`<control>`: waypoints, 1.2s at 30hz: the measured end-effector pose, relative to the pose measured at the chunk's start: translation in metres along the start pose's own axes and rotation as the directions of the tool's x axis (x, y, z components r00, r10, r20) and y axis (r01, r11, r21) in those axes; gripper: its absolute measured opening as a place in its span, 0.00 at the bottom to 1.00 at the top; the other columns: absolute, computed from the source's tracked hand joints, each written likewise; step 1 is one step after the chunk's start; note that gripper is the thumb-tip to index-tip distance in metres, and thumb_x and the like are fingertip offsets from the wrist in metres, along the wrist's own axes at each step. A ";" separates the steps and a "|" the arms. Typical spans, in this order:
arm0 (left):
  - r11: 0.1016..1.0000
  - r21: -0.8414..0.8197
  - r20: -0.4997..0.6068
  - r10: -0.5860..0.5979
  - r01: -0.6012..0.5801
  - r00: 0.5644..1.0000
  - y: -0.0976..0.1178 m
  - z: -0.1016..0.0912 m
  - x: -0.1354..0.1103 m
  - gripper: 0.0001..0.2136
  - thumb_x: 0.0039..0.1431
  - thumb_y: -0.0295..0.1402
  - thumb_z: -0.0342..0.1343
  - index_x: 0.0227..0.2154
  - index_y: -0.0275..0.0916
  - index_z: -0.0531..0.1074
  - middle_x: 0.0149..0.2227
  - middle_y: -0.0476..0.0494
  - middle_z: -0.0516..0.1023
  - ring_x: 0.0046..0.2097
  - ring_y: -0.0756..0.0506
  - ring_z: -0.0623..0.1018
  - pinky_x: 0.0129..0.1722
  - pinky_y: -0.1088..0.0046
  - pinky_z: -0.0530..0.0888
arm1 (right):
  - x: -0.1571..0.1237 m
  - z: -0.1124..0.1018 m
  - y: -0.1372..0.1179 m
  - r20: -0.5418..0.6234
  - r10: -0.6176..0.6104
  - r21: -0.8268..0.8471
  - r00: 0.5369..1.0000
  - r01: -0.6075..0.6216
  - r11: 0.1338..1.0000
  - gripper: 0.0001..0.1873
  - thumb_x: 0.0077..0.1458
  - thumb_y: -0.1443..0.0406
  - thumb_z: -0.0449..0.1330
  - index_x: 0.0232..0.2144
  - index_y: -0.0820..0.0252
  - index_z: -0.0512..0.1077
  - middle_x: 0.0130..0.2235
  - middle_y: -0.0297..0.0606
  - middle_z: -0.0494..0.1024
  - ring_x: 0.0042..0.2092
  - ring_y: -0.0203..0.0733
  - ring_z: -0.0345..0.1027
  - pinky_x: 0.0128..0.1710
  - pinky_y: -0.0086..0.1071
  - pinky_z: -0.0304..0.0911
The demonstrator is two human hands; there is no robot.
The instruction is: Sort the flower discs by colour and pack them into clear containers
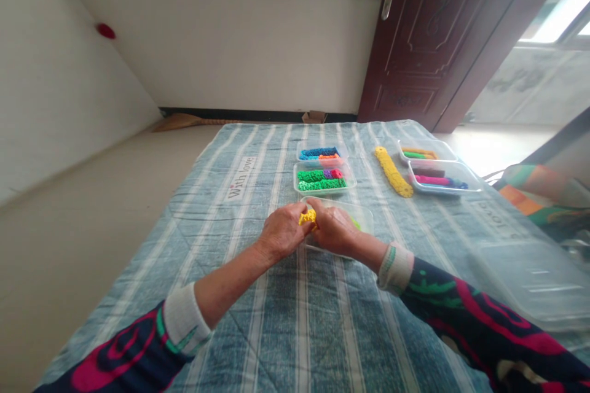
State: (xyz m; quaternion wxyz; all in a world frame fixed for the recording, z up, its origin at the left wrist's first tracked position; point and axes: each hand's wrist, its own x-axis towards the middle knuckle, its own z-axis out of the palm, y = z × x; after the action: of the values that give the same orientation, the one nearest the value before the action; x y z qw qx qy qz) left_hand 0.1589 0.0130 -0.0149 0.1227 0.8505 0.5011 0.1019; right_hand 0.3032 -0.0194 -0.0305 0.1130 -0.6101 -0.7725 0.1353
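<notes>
Both my left hand [286, 226] and my right hand [335, 225] are closed on a small yellow knitted-looking piece [307, 217], pinched between their fingertips. They hold it over the nearest clear plastic container [367, 218], where a bit of yellow-green shows past my right hand; the rest of its contents is hidden. Just beyond stands a clear container [353, 185] with green, purple and red textured pieces. Behind that, another clear container [345, 150] holds blue and orange pieces.
A long yellow textured strip [393, 172] lies on the striped tablecloth [221, 209]. To its right are two clear containers [470, 183] with colourful pieces. A large clear plastic lid or box [534, 279] lies at the right edge. A broom [184, 122] rests on the floor by the wall.
</notes>
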 end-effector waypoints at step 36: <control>0.993 -0.089 -0.047 -0.077 0.072 0.996 0.000 0.009 -0.002 0.04 0.56 0.27 0.51 0.33 0.38 0.69 0.32 0.44 0.79 0.36 0.45 0.79 0.34 0.74 0.69 | 0.004 -0.004 0.001 0.071 -0.003 -0.038 0.997 0.006 0.999 0.20 0.51 0.69 0.50 0.48 0.61 0.64 0.38 0.46 0.79 0.38 0.49 0.73 0.31 0.33 0.61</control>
State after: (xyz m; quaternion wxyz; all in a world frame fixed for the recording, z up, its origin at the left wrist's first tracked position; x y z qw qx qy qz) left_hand 0.1610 0.0103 -0.0235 0.1508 0.8222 0.5306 0.1404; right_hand 0.3050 -0.0148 -0.0267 0.0741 -0.6051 -0.7799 0.1417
